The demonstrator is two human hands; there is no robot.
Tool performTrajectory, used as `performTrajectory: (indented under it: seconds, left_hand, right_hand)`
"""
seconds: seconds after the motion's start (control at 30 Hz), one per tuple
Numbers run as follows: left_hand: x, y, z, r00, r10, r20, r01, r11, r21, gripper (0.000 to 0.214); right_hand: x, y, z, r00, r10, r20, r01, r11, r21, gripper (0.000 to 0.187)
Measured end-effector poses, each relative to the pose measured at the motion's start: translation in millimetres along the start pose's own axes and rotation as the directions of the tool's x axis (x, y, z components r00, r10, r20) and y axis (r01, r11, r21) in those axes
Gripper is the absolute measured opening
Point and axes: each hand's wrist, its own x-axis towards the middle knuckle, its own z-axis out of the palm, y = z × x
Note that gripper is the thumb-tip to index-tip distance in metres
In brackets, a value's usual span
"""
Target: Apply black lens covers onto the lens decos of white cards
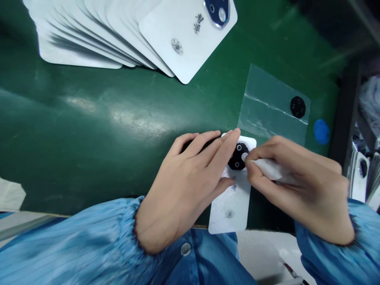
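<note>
A white phone back cover [231,206] lies at the near edge of the green table, its black octagonal camera piece [237,156] at the far end. My left hand [190,182] lies flat over the cover's left side, fingers stretched, thumb pressing the cover. My right hand [297,186] is closed in a pinch around a white pen-like tool [270,168], whose tip touches the camera piece.
A fanned stack of white back covers [124,35] lies at the far left, the top one with a blue camera frame [218,12]. A clear film sheet [271,107] carries one black octagon [297,107]. A blue lump [321,131] and racked parts [363,170] sit right.
</note>
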Motion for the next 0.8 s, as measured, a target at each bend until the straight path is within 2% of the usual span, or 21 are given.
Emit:
performTrajectory:
  seconds: [0.13, 0.23, 0.37, 0.8]
  left_hand:
    - [-0.2, -0.7, -0.3, 1.000, 0.004, 0.012, -0.004, 1.000, 0.004, 0.062]
    - [0.2, -0.6, -0.7, 1.000, -0.001, 0.028, 0.000, 1.000, 0.025, 0.064]
    - [0.8, 0.1, -1.0, 0.999, -0.005, 0.040, 0.003, 0.999, 0.045, 0.066]
    - [0.8, 0.2, 0.3, 1.000, -0.013, 0.028, 0.012, 0.999, 0.050, 0.064]
  right_hand:
    - [-15.5, 3.2, -2.3, 0.998, 0.059, -0.034, -0.059, 0.998, 0.009, 0.008]
    - [-19.4, 3.9, 4.4, 1.000, 0.017, 0.018, -0.018, 1.000, 0.023, 0.009]
    - [-17.0, 3.6, 10.7, 0.998, -0.045, 0.040, 0.046, 0.998, -0.039, 0.008]
    - [-8.2, 6.8, 8.5, 0.982, -0.145, 0.123, 0.170, 0.961, -0.220, 0.009]
